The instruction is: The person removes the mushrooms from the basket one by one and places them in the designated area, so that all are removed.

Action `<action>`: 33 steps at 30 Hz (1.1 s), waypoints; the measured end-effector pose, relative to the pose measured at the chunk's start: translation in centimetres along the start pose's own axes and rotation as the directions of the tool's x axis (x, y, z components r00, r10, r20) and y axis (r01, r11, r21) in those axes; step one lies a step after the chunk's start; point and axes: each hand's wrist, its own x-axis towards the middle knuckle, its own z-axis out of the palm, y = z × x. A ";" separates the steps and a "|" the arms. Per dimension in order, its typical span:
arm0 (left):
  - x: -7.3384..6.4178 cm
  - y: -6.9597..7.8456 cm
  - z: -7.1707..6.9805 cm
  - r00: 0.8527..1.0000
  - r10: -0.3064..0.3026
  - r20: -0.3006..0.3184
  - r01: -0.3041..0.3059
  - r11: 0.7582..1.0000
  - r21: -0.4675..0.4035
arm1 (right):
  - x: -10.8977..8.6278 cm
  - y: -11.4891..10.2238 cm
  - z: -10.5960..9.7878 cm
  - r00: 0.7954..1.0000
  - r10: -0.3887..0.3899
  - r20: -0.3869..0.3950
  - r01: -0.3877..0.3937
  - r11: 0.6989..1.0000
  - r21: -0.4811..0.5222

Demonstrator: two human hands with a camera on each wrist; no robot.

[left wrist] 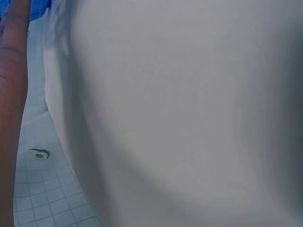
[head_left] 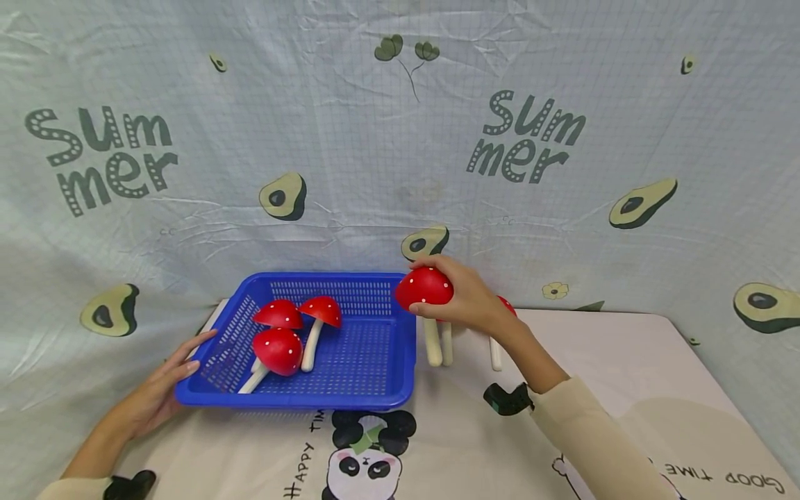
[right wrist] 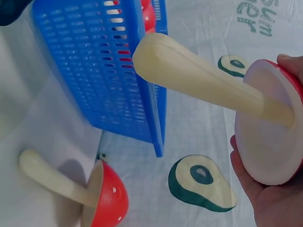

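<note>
My right hand [head_left: 462, 295] grips a toy mushroom by its red, white-spotted cap [head_left: 423, 286], just beyond the right rim of a blue plastic basket [head_left: 294, 401]. Its cream stem [right wrist: 203, 78] points down in the head view, and the right wrist view shows the pale underside [right wrist: 265, 137] of the cap. Inside the basket, toward the left, lie several similar mushrooms [head_left: 278, 351]. My left hand [head_left: 159, 389] rests against the basket's left rim, its fingers fairly straight. In the left wrist view only part of a finger [left wrist: 12, 94] shows, with the basket's corner.
Another red-capped mushroom [right wrist: 106, 196] stands on the table right of the basket. A further stem [head_left: 496, 354] shows beyond my right forearm, its cap partly hidden. The table has a pale printed cloth [head_left: 462, 444], and a patterned sheet [head_left: 350, 139] hangs behind it.
</note>
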 end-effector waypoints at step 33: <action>0.1 -0.1 -0.1 1.000 0.021 0.000 -0.021 1.000 0.011 | -3.2 2.2 -3.1 0.997 0.072 -0.040 -0.076 0.991 -0.108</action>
